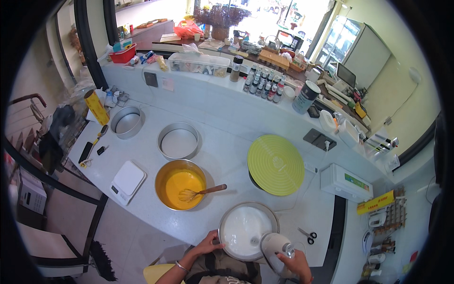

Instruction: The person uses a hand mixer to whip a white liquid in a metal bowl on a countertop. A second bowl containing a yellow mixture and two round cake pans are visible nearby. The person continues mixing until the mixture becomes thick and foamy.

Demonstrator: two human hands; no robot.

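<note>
A bowl (275, 213) of white, foamy mixture stands at the table's front edge. My left hand (210, 245), with a bangle at the wrist, grips this bowl's left rim between thumb and fingers. Wrapped around the handle of a white electric hand mixer (273, 245) is my right hand (296, 264); the mixer's head is over the bowl's right side, its beaters down in the mixture and mostly hidden. Left of the bowl, a metal bowl (158, 170) holds yellow-orange batter, with a wooden-handled wire whisk (212, 189) resting in it.
Two round metal cake pans (179, 140), (127, 122) stand behind. A white kitchen scale (128, 181) lies at the left, a green round mat (276, 165) on a stand at the back right. Scissors (308, 235) lie right of the mixer, a white box (345, 183) beyond.
</note>
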